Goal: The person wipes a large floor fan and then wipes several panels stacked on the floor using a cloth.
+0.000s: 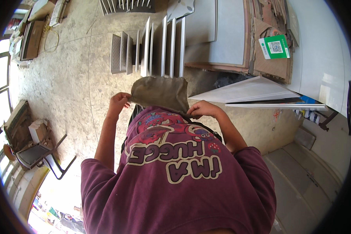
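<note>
A dark olive-brown cloth (160, 93) is spread between my two hands, in front of my waist. My left hand (119, 104) pinches its left edge, with the fingers closed on the fabric. At the lower right corner my right hand (202, 109) grips it, fingers curled. Just past the cloth, a row of thin upright panels (163, 48) stands on edge, several of them white-edged and parallel. The cloth hides the near ends of some panels.
Stacked large boards (228, 43) stand at the right, beside a green-and-white code card (275, 46). White triangular sheets (249, 90) jut out below them. A second rack (128, 5) is at the far edge. A chair (37, 154) stands at left on the concrete floor (72, 74).
</note>
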A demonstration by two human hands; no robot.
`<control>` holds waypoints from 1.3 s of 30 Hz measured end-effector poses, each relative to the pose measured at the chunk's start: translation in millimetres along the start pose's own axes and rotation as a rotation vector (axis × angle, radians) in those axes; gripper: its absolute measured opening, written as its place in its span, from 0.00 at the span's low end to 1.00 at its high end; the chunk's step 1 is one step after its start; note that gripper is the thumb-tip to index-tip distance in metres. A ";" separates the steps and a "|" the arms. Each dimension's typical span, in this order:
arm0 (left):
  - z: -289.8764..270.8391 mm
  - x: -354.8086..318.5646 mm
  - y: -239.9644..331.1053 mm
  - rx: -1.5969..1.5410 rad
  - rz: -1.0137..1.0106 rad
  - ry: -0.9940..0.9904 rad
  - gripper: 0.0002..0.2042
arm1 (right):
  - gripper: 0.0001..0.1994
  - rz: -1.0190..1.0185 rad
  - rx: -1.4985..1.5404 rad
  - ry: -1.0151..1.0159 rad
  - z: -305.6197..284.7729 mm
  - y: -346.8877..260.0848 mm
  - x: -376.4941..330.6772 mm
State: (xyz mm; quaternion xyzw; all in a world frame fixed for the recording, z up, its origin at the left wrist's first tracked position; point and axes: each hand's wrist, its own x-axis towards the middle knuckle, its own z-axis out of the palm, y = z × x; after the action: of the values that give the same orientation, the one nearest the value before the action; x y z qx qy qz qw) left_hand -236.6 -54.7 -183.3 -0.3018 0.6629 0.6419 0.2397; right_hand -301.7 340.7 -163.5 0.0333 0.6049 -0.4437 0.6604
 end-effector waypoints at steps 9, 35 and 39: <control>-0.9 26.5 117.9 -0.263 0.307 0.071 0.10 | 0.09 -0.311 0.097 0.360 -37.8 -89.2 -38.6; 55.7 198.4 24.6 -0.174 -0.157 0.201 0.12 | 0.09 -0.358 0.201 0.808 -118.9 -65.4 94.3; 51.4 171.1 -19.3 -0.200 -0.167 0.178 0.12 | 0.09 -0.281 0.120 0.766 -96.9 -22.3 83.4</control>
State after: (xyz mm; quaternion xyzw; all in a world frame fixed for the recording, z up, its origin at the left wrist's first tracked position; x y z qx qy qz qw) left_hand -346.8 -19.2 -320.7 -0.4339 0.5871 0.6531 0.2011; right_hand -400.7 338.0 -247.4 0.1515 0.7786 -0.5197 0.3173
